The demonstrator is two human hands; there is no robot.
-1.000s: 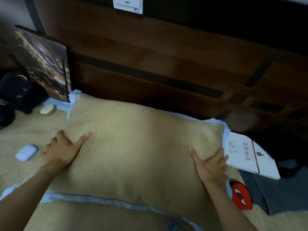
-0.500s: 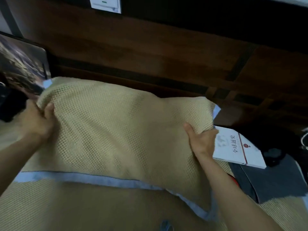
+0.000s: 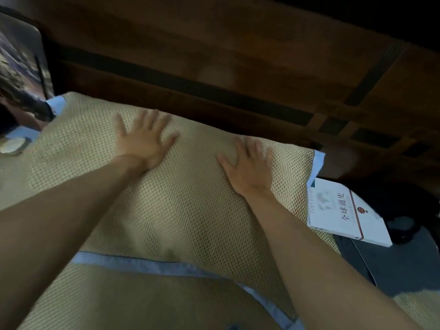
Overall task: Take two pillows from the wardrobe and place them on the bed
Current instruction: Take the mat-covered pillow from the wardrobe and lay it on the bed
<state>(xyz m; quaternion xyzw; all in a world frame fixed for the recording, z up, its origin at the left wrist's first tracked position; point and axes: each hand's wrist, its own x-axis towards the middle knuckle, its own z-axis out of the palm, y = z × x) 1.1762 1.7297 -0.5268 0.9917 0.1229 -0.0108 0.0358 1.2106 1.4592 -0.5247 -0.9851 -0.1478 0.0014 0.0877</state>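
Far left: a dark framed picture leans vs the wooden headboard, w/ a small round white thing lying on the mat just below it; too blurred to say what it is. No open container in view, so nothing to report on contents.

Pillow, woven tan cover w/ pale blue trim, lies on the bed up vs the headboard, its near edge resting on the mat. It looks placed, not carried.

Left hand: flat, fingers spread, palm down on the pillow's upper left part. Grips nothing, just presses or smooths. Right hand: same, open and flat on the upper right part, fingers toward the top edge, holding nothing.

Right of the pillow: a white book w/ printed title, touching or just beside the pillow's right end, partly over a dark grey cloth or bag.

Progress, judged from this view: one pillow is on the bed and being patted into place. Only one pillow is visible, so I can't tell if it's the 1st or 2nd. The wardrobe isn't in view. If it's the 1st, a second trip is left.
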